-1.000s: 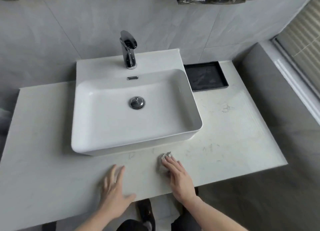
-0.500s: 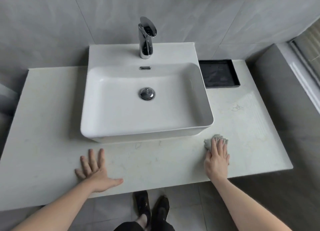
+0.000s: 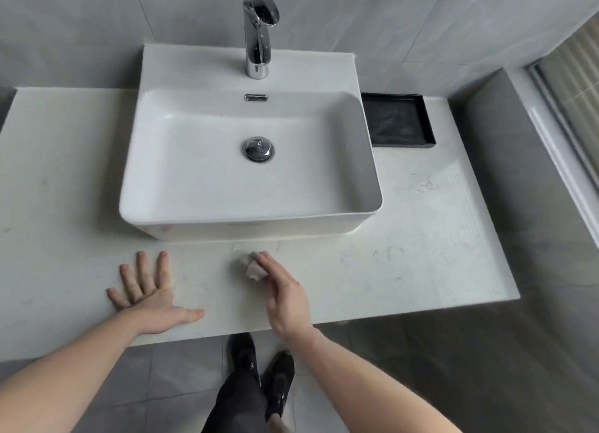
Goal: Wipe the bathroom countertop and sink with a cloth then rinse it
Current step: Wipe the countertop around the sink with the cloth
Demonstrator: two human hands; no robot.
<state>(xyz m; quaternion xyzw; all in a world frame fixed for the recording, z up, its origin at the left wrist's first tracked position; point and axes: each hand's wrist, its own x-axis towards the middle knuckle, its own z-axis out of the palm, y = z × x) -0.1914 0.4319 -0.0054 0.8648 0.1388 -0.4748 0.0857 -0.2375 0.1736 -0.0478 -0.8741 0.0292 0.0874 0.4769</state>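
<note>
In front of the basin: a pale marble-patterned countertop (image 3: 405, 270) carried the white rectangular ceramic vessel sink (image 3: 227, 228), which served as the landmark.
Right hand: the right hand (image 3: 287, 298) lay on the countertop just in front of the sink's front wall, near its middle, fingers extended and pressing down on the cloth.
Cloth: a small crumpled grey-white cloth (image 3: 249, 265) lay bunched under the right fingertips, on the countertop and apart from the sink wall.
Left hand: the left hand (image 3: 152, 298) rested palm-down on the countertop in front of the sink's left corner, fingers spread and straight, holding nothing.
Faucet: a chrome single-lever faucet (image 3: 257, 33) stood on the sink's rear deck.
Drain: a chrome round drain stopper (image 3: 257, 148) sat at the basin's centre.
Tray: a black rectangular tray (image 3: 397, 121) lay beside the sink's rear right corner.
</note>
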